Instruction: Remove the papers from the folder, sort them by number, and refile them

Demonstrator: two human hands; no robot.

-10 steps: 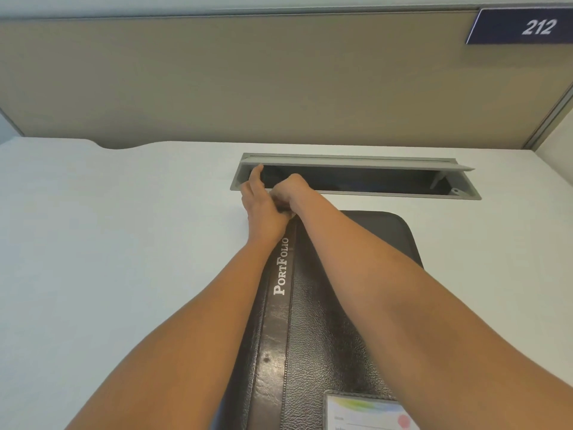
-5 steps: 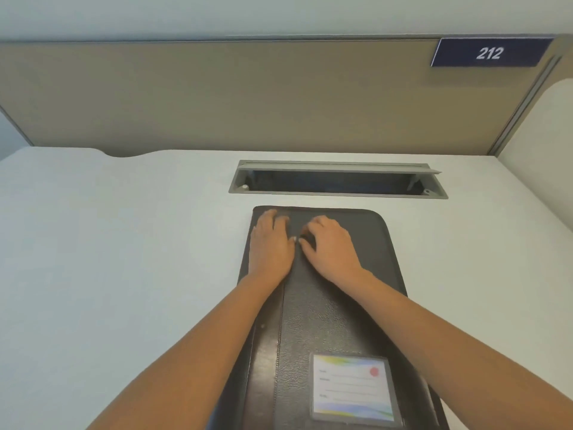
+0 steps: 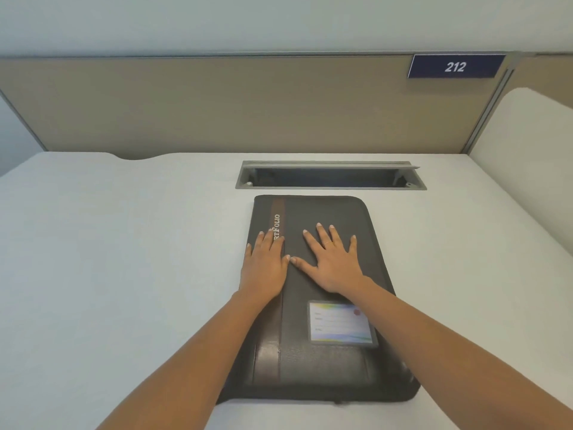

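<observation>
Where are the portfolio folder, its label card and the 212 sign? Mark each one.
portfolio folder (image 3: pixel 328 212): head view, bare far part of the cover.
label card (image 3: pixel 339 324): head view, middle of the card.
212 sign (image 3: pixel 455 66): head view, on the digits.

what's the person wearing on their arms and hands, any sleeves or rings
Both forearms are bare, with no sleeves in view. The right hand wears a thin ring on one finger. The left hand wears nothing; no watch, bracelet or gloves show.
</observation>
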